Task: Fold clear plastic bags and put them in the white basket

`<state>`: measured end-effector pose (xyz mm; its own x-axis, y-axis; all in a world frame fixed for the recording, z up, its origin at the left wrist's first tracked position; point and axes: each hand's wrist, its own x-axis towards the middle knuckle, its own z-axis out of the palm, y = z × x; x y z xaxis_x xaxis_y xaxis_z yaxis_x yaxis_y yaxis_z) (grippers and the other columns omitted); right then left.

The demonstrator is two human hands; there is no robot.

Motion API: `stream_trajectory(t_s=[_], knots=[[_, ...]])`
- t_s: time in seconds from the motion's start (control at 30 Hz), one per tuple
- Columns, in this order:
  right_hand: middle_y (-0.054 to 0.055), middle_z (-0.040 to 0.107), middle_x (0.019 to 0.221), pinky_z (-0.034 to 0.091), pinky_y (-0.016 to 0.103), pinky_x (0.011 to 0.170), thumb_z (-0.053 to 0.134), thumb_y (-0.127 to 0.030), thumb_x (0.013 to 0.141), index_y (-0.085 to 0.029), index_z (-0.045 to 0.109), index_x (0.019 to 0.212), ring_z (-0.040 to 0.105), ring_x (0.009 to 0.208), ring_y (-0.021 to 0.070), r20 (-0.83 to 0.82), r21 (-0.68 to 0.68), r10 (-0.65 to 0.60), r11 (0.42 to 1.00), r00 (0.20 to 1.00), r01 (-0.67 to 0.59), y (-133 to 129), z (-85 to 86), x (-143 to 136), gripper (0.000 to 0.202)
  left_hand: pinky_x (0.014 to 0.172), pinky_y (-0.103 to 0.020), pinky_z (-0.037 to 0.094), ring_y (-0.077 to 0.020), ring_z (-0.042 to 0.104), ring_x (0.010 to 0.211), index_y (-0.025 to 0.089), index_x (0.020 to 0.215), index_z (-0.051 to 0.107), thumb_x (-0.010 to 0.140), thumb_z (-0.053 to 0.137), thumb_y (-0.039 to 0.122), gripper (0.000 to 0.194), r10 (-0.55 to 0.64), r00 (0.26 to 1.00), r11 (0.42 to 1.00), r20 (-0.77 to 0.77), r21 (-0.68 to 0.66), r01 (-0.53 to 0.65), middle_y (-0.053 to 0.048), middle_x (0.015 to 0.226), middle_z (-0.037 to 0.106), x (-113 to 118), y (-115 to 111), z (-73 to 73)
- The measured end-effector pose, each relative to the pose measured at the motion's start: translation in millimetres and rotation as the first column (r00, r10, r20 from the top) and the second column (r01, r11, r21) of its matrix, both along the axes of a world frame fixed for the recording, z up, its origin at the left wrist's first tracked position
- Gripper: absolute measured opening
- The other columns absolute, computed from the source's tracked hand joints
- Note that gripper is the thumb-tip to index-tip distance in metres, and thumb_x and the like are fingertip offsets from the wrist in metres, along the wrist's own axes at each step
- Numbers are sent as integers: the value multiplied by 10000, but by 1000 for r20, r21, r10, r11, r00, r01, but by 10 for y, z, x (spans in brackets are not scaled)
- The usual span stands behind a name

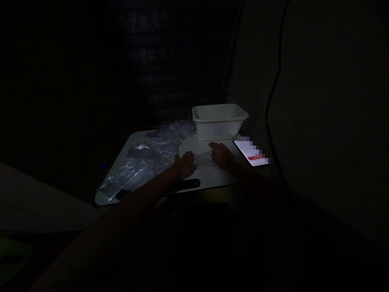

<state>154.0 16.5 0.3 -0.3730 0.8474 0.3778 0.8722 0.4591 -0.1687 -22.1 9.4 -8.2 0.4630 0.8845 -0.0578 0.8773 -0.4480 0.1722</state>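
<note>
Transparent, thin plastic film (203, 159) is flanked by left hand (184, 165) and right hand (223, 156), fingers extended; palm pressure is best kept even.

Head view badly underexposed. Usable light only mid-frame, on the white tabletop (212, 177) and the plastic tub (209, 129). Phone screen (247, 152) is the brightest patch, near clipping; part of it is pixelated in blocks. Light patch on the tub's wall on the phone side. Clear plastic bags (142, 158) throw small cool glints, their edges hard to separate. Left hand (184, 165) and right hand (222, 156) read dim, forearms sink into shadow. Faint bluish patches on the dark backdrop (146, 52). Corners near black, floor detail lost. Fine detail soft; can't tell blur from noise.
</note>
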Motion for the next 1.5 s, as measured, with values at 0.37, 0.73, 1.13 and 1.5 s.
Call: stream_trajectory(t_s=[0.37, 0.73, 1.13, 1.5], knots=[[119, 294, 1267, 177, 431, 925, 148, -382, 808, -108, 317, 1192, 224, 1169, 200, 73, -194, 107, 977, 992, -91, -77, -195, -491, 501, 891, -534, 23, -253, 78, 1199, 118, 1250, 174, 763, 283, 352, 550, 8, 995, 1000, -94, -7, -9, -134, 1313, 139, 35, -34, 41], [158, 313, 1247, 156, 508, 896, 195, -369, 807, -88, 347, 1164, 261, 1149, 229, 177, -82, 64, 995, 982, -50, -101, -219, -182, 480, 897, -528, 58, -255, 80, 1198, 75, 1247, 173, 782, 189, 402, 568, 4, 983, 1000, -182, 29, 1, -132, 1315, 121, 38, -31, 34], [139, 329, 1243, 132, 508, 903, 191, -342, 809, -130, 352, 1168, 259, 1150, 232, 222, 11, -64, 998, 973, 63, -18, -344, 139, 446, 900, -518, 101, -246, 47, 1201, 66, 1253, 125, 784, 128, 414, 584, -6, 959, 1000, -283, 16, 11, -123, 1321, 90, 51, -62, 102], [101, 410, 1184, 139, 516, 878, 312, -234, 790, -199, 471, 1036, 265, 1135, 248, 233, -62, -101, 991, 967, 119, -36, -197, 320, 295, 890, -532, 80, -238, 61, 1202, 65, 1250, 131, 783, 128, 419, 587, -15, 969, 1000, -247, 19, 20, -136, 1318, 90, 35, -44, 76]])
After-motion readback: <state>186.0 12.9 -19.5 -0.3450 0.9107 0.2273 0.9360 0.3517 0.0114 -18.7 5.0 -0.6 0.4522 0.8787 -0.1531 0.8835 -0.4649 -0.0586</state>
